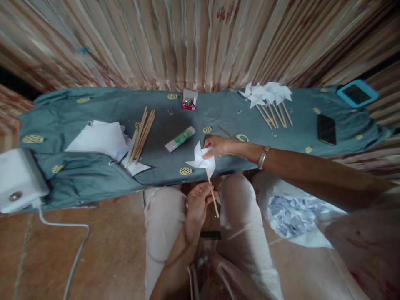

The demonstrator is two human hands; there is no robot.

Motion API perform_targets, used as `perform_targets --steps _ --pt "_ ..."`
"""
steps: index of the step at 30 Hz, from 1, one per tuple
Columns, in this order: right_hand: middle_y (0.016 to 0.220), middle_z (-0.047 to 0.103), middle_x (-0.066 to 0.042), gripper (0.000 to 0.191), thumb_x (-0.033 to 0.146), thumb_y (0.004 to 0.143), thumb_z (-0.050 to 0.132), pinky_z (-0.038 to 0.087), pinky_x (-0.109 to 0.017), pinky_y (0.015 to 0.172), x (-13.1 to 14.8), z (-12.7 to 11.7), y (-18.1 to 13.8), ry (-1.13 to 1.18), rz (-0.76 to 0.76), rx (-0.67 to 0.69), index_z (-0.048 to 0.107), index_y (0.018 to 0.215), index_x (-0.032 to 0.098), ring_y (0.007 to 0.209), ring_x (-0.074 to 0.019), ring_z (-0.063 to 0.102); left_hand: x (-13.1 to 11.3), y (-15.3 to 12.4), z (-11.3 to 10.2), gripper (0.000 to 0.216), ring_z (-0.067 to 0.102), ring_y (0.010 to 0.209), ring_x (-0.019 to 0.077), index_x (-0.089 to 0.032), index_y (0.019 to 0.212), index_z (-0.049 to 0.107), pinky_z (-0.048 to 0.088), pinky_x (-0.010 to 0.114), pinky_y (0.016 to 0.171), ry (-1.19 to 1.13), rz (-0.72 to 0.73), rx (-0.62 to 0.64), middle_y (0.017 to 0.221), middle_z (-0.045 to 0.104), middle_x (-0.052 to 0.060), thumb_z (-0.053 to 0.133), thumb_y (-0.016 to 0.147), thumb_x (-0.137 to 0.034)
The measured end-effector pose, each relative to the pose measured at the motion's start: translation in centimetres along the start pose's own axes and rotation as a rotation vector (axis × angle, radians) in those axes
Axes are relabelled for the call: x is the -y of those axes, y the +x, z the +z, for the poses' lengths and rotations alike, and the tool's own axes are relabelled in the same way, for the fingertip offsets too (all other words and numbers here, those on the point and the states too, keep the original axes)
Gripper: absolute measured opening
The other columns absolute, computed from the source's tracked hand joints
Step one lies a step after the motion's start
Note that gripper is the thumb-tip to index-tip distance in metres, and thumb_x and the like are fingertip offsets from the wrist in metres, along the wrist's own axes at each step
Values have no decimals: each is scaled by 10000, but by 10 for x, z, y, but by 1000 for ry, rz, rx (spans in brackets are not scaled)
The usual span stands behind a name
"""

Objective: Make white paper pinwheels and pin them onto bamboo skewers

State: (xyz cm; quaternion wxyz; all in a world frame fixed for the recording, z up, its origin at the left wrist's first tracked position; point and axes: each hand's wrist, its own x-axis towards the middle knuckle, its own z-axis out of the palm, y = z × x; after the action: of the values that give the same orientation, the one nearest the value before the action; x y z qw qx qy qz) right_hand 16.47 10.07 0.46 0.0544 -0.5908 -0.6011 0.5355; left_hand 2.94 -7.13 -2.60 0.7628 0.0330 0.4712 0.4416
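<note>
A white paper pinwheel [199,159] on a wooden stick is held over the near edge of the cloth-covered table. My right hand [217,146] pinches the pinwheel's paper near its middle. Lower down, my left hand [200,199] has its fingers closed around the stick [213,196], which slants down between my knees. Just beyond the pinwheel lie a green and white glue stick [180,138] and a pair of scissors [233,135], partly behind my right wrist.
Finished pinwheels [265,93] lie at the back right, near a phone [326,129] and a blue-framed device [358,93]. On the left are paper sheets [96,139], loose sticks [144,135] and a white box with a cable [20,181]. A small red box [189,100] stands at the back.
</note>
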Motion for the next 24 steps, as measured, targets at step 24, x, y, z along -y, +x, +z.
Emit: perform_targets --steps 24 --pt "773 724 -10 269 444 771 759 563 -185 647 0 0 -57 673 -41 -126 690 821 189 679 -94 667 -15 -23 -9 395 613 604 81 -133 708 694 523 212 648 13 138 28 658 654 -12 926 467 -342"
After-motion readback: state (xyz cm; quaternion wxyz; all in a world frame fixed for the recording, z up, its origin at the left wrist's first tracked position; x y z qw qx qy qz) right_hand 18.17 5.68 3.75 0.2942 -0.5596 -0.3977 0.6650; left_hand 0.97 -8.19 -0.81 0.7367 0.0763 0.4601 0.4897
